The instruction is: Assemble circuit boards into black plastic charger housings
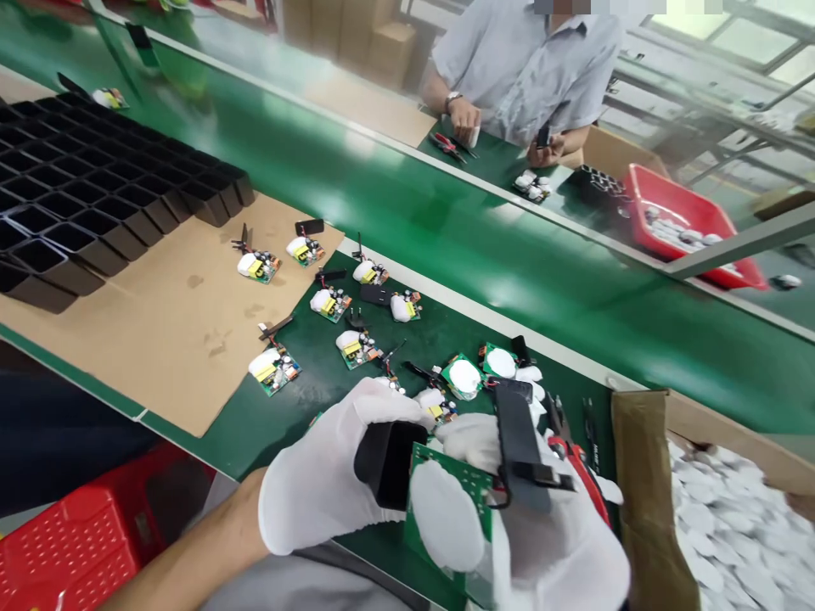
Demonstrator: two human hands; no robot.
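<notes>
- My left hand (337, 467), in a white glove, was part-closed, its fingers and thumb curved around a black plastic housing (382, 462) and gripping it from the left side.
- My right hand (560, 535), also gloved in white, was closed around a green circuit board (468, 477) and the black plug piece (517, 433) wired to it; I could not tell how each finger sat, as the parts hid some of them.
- Both hands were low in front of me, over the near edge of the green bench (306, 412), the board just beside the housing's mouth.
- To my right, an open cardboard box (646, 492) held a heap of white pads (726, 518).
- Across the bench, a red plastic bin (681, 204) held pale pieces too small to make out.
- At my left, rows of black housings (95, 195) stood on a cardboard sheet (171, 314), open ends up.
- The housing in my left hand lay tipped over, its open mouth to the right, toward the board.
- The board stood on edge, the face with the large white pad (446, 518) turned toward me.
- The plug piece's long axis ran near upright, leaning slightly, its pins jutting right at the lower end.
- Red-handled pliers (582, 471) lay just beyond my right hand.
</notes>
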